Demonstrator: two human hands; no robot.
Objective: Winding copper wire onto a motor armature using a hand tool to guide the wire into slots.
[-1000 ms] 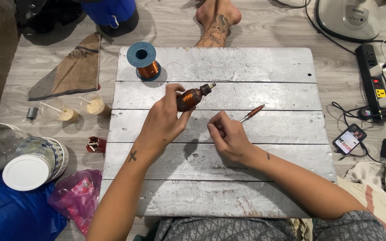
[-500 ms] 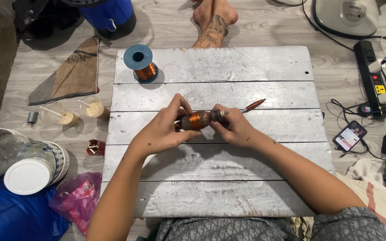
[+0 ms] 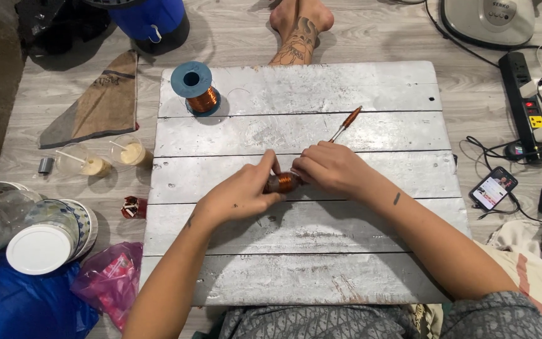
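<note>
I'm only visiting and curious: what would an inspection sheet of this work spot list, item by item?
Surface: white plank board, scuffed, lying on a grey wooden floor.
Job's things: small copper coil held between both hands; screwdriver lying behind the right hand; blue wire spool upright at the far left corner.
Clutter: two cups, white-lidded jars, pink bag to the left.
Hands: left hand and right hand both gripping the coil.
Cables: power strip with plugs, phone on the right.
Surroundings: another person's bare feet, blue bucket.
</note>
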